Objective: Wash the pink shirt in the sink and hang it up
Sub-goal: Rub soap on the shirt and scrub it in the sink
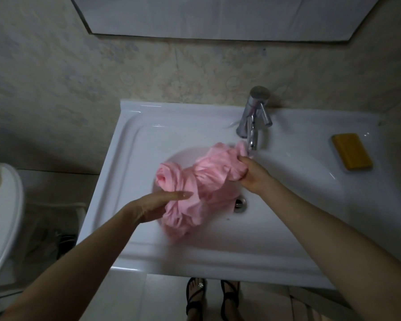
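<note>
One pink shirt (199, 184) lies bunched in the sink (134, 158) bowl at frame centre. The right hand (252, 176) grips its upper right end just under the one tap (252, 121); the left hand (158, 203), fingers extended and flat, touches its lower left folds. One yellow soap bar (351, 151) sits at right, on the wide bare rim.

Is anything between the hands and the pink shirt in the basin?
Nothing visible. The right hand grips the pink shirt near the faucet; the left hand lies open against its lower folds.
</note>
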